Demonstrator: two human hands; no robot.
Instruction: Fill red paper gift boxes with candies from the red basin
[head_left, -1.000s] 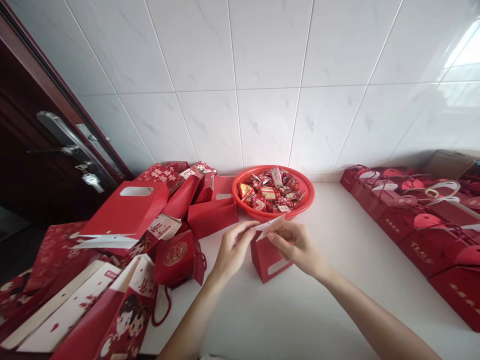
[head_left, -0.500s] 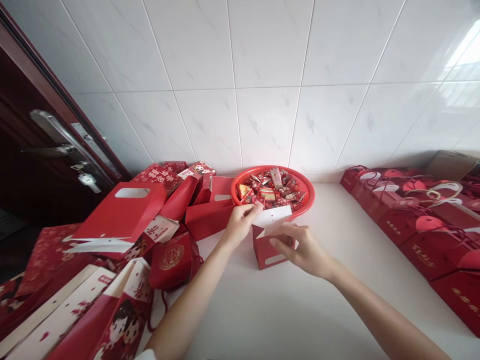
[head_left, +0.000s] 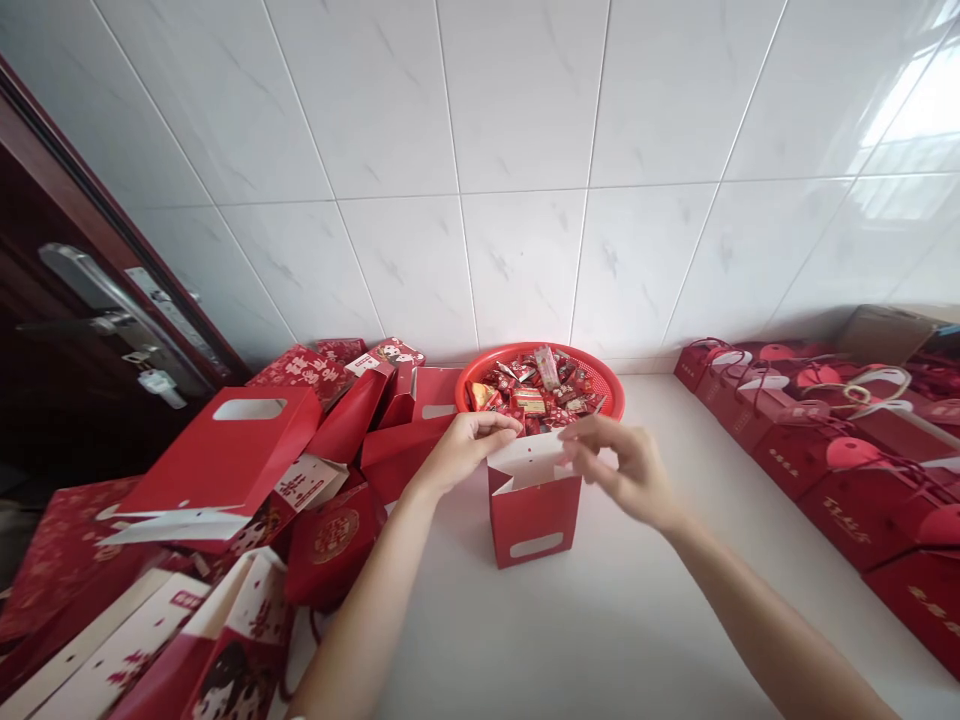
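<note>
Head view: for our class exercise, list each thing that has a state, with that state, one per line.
Middle red box: standing, upper end open.
Red basket: holding wrapped packets.
Left box with oval cut-out: lying down, end flaps open.
Right-hand boxes: standing in rows.
Keys: hanging at the door.
Door: cannot tell if shut.

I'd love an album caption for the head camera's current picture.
Left hand and right hand at the open top of a red paper box, a red basket of wrapped packets behind.
</note>
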